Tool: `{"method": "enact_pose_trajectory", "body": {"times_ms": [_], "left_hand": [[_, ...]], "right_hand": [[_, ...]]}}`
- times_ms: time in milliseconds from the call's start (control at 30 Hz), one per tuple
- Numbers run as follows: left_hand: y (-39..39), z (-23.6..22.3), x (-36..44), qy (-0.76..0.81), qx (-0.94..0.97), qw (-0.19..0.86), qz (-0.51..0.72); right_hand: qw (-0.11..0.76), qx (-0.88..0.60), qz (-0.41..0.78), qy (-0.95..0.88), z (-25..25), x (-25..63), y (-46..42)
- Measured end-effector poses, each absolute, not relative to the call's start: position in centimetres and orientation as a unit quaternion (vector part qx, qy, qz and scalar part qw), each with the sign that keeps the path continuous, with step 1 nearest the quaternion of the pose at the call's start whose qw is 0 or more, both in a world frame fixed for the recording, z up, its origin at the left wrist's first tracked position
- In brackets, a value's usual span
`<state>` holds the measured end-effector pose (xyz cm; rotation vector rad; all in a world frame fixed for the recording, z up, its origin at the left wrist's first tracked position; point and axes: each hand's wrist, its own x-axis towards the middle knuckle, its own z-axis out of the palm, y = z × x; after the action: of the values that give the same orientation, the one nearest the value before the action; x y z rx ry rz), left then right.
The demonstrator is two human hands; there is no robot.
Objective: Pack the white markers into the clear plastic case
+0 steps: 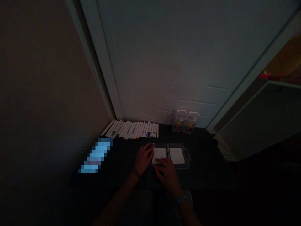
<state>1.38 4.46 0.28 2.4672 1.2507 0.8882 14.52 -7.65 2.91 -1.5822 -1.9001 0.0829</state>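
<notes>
The clear case [176,145] lay opened flat on the dark surface [207,157], its two halves side by side and its handle toward three o'clock. A white insert showed in each half: the left insert [160,153] under the hands' reach, the right insert [176,156] untouched. So the opening looked done, while the halves were not closed together and the work at the left half seemed unfinished.

The left hand [142,157] was at the case's nine-o'clock edge, fingers slightly parted. The right hand [168,175] came in from five o'clock, fingers bent over the lower part of the left half. In this dimness, I could not tell whether either grip was holding anything.

From the case, the white markers [140,129] lay in a row outside it toward ten o'clock; two upright clear cases [191,124] with bright labels stood around one o'clock.
</notes>
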Motion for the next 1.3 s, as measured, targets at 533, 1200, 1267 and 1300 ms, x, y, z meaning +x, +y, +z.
{"method": "enact_pose_trajectory", "body": {"times_ms": [533,1200,1267,1300], "left_hand": [[4.39,0.3,1.36,0.431,0.838,0.122,0.31],[4.55,-0.16,1.34,0.408,0.833,0.156,0.339],[4.57,-0.28,1.31,0.404,0.833,0.158,0.343],[4.57,-0.32,1.29,0.403,0.833,0.159,0.344]], "right_hand": [[0.327,-0.608,0.034,-0.723,2.85,14.49,-7.63],[0.336,-0.61,0.057,-0.715,2.99,14.48,-7.58],[0.339,-0.608,0.06,-0.716,3.11,14.48,-7.59],[0.339,-0.607,0.062,-0.716,3.18,14.48,-7.6]]}}
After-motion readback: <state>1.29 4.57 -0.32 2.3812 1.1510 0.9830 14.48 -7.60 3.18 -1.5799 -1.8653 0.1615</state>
